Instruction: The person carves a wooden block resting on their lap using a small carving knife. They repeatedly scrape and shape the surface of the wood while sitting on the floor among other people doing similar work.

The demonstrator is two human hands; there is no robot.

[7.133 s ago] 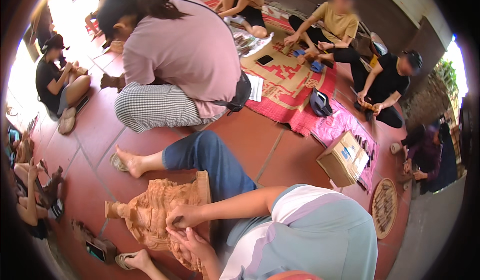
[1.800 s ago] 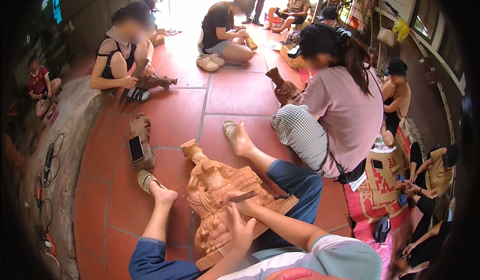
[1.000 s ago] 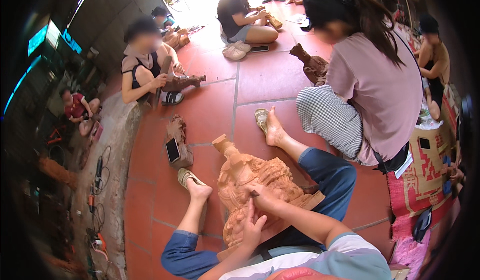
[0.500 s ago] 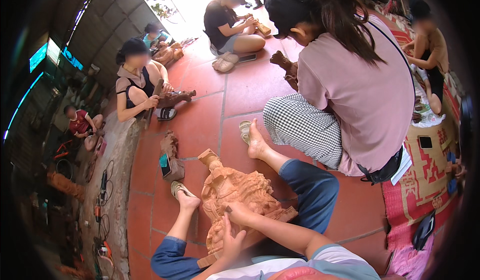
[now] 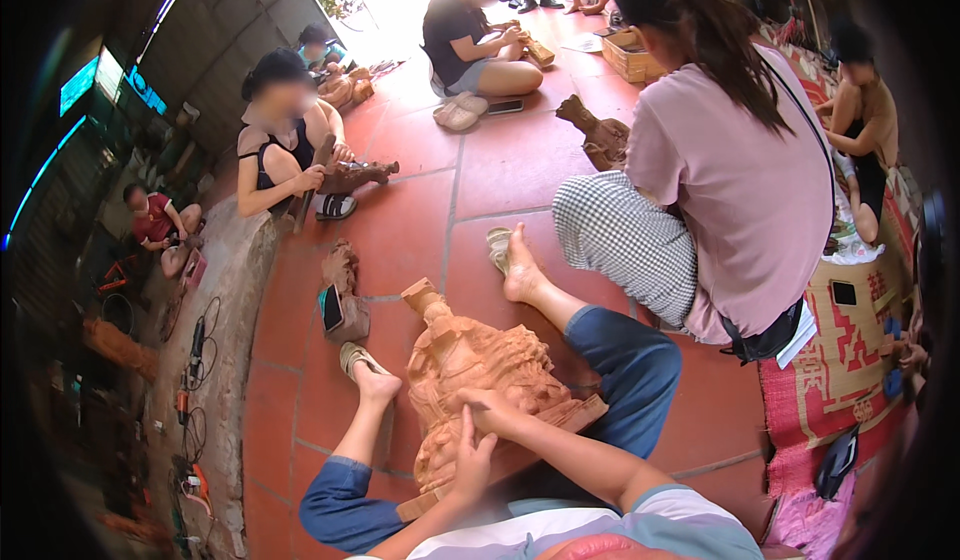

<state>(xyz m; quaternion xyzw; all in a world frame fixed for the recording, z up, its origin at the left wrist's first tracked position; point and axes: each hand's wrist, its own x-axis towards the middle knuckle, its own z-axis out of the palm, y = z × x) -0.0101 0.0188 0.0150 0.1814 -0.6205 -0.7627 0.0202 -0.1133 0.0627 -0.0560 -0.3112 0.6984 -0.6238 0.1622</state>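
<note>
One carved figure (image 5: 476,356) lying lower centre | right hand (image 5: 483,411) resting on it, grip unclear | left hand (image 5: 473,456) resting, fingers spread | light, braced strokes likely sparing detail

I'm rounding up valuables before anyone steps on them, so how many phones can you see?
3: a phone propped on the brown block, another on the floor beside the pale shoes, another on the red-and-tan mat. Others may be hidden.
</note>
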